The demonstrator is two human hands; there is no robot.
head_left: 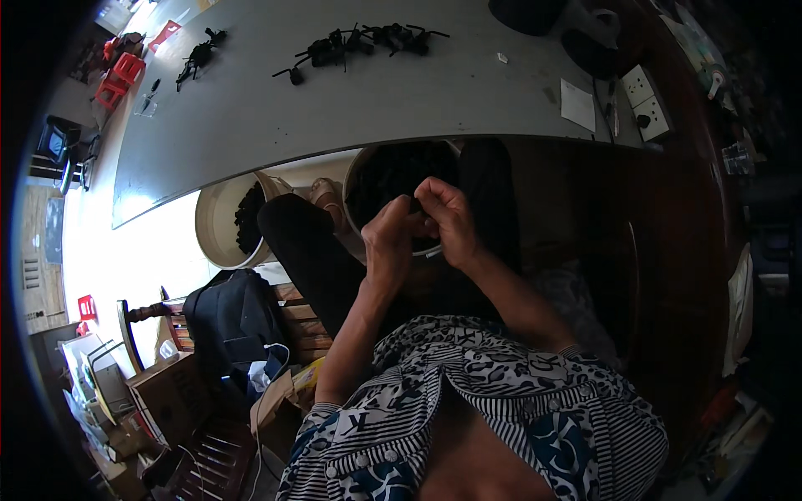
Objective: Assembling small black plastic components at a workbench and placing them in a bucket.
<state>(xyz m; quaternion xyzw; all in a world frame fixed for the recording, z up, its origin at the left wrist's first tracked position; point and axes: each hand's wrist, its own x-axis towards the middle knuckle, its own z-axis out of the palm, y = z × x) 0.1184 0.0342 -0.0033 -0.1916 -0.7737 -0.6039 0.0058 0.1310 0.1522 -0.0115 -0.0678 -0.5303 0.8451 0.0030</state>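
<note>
My left hand [390, 238] and my right hand [451, 219] come together above a pale bucket [350, 219] between my knees. Both are closed, fingers pinching a small black piece [415, 204] between them. Most of that piece is covered by my fingers, so its exact shape is hidden. Many dark pieces [393, 167] fill the bucket beneath my hands. On the grey table in front lies a row of black parts with thin stems [338, 48], and a smaller cluster of black parts [199, 60] lies farther left.
The grey table's edge [292, 163] runs just beyond my hands. A second pale bucket [215, 221] holding black pieces stands to the left. A dark backpack [236, 321] rests on a wooden bench. A white socket panel [645, 102] and paper [577, 104] are at the table's right end.
</note>
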